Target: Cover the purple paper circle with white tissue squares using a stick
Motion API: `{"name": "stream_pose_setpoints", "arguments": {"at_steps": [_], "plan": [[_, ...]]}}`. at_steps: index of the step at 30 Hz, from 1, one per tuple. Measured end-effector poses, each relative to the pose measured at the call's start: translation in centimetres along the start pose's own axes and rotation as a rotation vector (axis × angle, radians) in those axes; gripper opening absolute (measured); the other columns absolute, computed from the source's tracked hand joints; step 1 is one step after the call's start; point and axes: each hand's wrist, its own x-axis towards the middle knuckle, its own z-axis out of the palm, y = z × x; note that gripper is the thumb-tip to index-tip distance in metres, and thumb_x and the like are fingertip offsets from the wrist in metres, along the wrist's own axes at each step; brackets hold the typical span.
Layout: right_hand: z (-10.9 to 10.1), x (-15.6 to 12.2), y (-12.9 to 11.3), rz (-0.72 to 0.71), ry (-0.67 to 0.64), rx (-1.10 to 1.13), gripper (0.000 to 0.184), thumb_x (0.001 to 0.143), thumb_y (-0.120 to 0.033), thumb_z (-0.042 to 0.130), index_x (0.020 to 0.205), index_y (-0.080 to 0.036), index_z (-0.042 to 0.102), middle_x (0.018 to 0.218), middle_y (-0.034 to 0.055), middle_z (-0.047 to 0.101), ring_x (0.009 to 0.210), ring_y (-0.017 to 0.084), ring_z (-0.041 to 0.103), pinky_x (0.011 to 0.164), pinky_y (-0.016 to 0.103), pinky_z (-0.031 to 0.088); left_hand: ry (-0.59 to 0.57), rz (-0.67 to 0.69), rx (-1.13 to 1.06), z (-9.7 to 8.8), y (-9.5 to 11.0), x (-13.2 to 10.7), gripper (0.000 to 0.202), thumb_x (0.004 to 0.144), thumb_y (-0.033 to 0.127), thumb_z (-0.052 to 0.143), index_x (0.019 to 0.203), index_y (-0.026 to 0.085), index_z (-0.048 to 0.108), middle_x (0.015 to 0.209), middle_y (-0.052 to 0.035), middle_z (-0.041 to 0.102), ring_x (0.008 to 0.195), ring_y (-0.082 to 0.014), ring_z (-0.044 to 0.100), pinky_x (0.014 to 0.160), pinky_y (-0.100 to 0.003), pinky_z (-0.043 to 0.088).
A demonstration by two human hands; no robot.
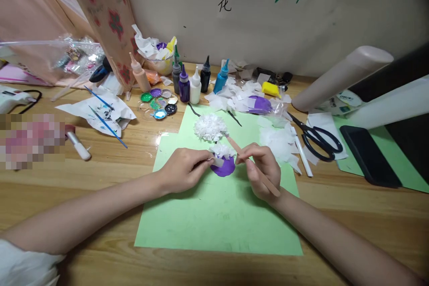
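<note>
A light green paper sheet (217,214) lies on the wooden table. On it sit a finished white tissue puff (210,127) and a purple disc (224,168) partly covered with white tissue bits (222,149). My left hand (182,170) is closed, pinching a small white tissue piece (217,161) at the disc's left edge. My right hand (263,170) is closed on a thin wooden stick (254,167), whose tip points up-left toward the tissue bits.
Paint bottles (187,82) and a paint palette (160,103) stand behind the sheet. Loose tissue squares (278,140), black scissors (318,138), a white glue stick (303,156) and a black phone (368,154) lie right. Brushes (107,118) and a glue gun (15,98) lie left.
</note>
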Motion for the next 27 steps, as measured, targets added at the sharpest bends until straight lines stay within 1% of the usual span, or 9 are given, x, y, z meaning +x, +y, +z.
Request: {"name": "stream_pose_setpoints", "arguments": {"at_steps": [2,5,7,9,11,13,18,23,27], "plan": [[-0.2,0.2,-0.2,-0.057,-0.026,-0.053,0.017,0.087,-0.018,0.040,0.080,-0.022,0.054,0.066,0.0023,0.057,0.061,0.016,0.052,0.057,0.031,0.041,0.017,-0.035,-0.033,0.0,-0.1,0.2,0.029,0.089,0.033,0.044,0.086,0.017,0.068,0.070,-0.0023,0.066,0.059,-0.0106,0.053,0.057,-0.021,0.038],[-0.5,0.3,-0.2,-0.094,-0.053,-0.040,0.029,0.090,-0.023,0.034,0.068,-0.021,0.054,0.057,0.0020,0.052,0.055,0.016,0.048,0.054,0.031,0.038,0.043,-0.079,-0.064,-0.2,-0.3,0.5,0.034,0.086,0.039,0.049,0.071,0.014,0.067,0.053,0.0007,0.056,0.048,-0.0078,0.041,0.049,-0.020,0.031],[-0.6,0.3,-0.1,-0.105,-0.102,0.007,0.036,0.092,-0.026,0.030,0.063,-0.021,0.051,0.054,0.0017,0.049,0.053,0.015,0.045,0.053,0.031,0.037,0.022,-0.084,-0.022,-0.6,-0.6,0.8,0.037,0.084,0.040,0.051,0.061,0.014,0.062,0.048,0.0023,0.049,0.046,-0.0070,0.037,0.047,-0.020,0.028],[-0.6,0.2,0.0,-0.123,-0.167,0.042,0.040,0.093,-0.027,0.026,0.060,-0.021,0.049,0.051,0.0014,0.047,0.051,0.015,0.044,0.052,0.031,0.037,-0.020,-0.063,0.065,-1.1,-0.8,1.1,0.036,0.083,0.038,0.050,0.057,0.014,0.057,0.047,0.0031,0.046,0.045,-0.0066,0.035,0.047,-0.021,0.026],[-0.5,0.2,0.0,-0.156,-0.212,0.054,0.040,0.093,-0.026,0.025,0.059,-0.022,0.046,0.050,0.0010,0.047,0.050,0.015,0.042,0.052,0.030,0.036,-0.048,-0.041,0.144,-1.5,-1.0,1.3,0.032,0.083,0.034,0.048,0.059,0.015,0.054,0.049,0.0035,0.047,0.046,-0.0066,0.036,0.048,-0.021,0.026],[-0.5,0.2,0.0,-0.181,-0.223,0.053,0.040,0.093,-0.024,0.024,0.058,-0.022,0.044,0.049,0.0005,0.046,0.049,0.014,0.041,0.051,0.030,0.035,-0.050,-0.032,0.187,-1.8,-1.1,1.4,0.027,0.082,0.032,0.046,0.063,0.016,0.054,0.052,0.0036,0.049,0.047,-0.0070,0.038,0.049,-0.021,0.026],[-0.4,0.1,0.0,-0.139,-0.222,0.067,0.039,0.093,-0.023,0.026,0.059,-0.021,0.045,0.051,0.0001,0.045,0.050,0.014,0.040,0.053,0.029,0.033,-0.050,-0.017,0.250,-1.7,-1.3,1.3,0.019,0.083,0.030,0.044,0.072,0.017,0.054,0.055,0.0043,0.051,0.048,-0.0078,0.039,0.051,-0.021,0.027],[-0.4,0.1,0.0,-0.078,-0.233,0.042,0.039,0.093,-0.021,0.025,0.060,-0.020,0.045,0.054,0.0000,0.044,0.053,0.013,0.040,0.054,0.028,0.033,-0.043,-0.007,0.210,-1.7,-1.3,1.2,0.021,0.085,0.031,0.045,0.075,0.017,0.055,0.057,0.0042,0.051,0.050,-0.0077,0.040,0.051,-0.021,0.027],[-0.3,0.2,-0.1,-0.055,-0.217,0.017,0.040,0.094,-0.022,0.026,0.060,-0.020,0.045,0.054,0.0000,0.045,0.053,0.013,0.041,0.055,0.028,0.033,-0.018,-0.005,0.161,-1.8,-1.4,1.2,0.021,0.083,0.031,0.048,0.074,0.016,0.060,0.054,0.0044,0.050,0.049,-0.0068,0.039,0.050,-0.020,0.028]]}}
